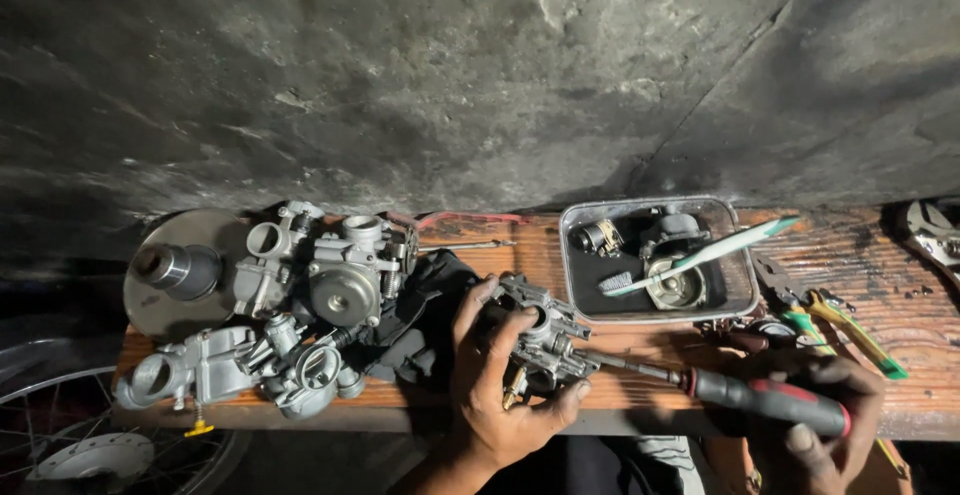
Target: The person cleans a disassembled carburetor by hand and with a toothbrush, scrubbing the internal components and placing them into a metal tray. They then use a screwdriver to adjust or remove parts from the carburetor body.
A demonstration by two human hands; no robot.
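Observation:
My left hand point(500, 375) grips a small grey metal carburetor point(540, 335) and steadies it on the wooden bench point(600, 255) near its front edge. My right hand point(830, 425) is closed around the black and red handle of a screwdriver point(760, 400). Its shaft runs left and its tip touches the right side of the carburetor. A dark cloth point(425, 315) lies just left of my left hand.
Several other carburetors point(330, 285) and a round metal disc point(185, 270) crowd the bench's left end. A metal tray point(740, 300) at the back holds parts and a toothbrush point(700, 255). Green-handled pliers point(840, 320) lie on the right. A concrete wall rises behind; a spoked wheel point(60, 435) sits lower left.

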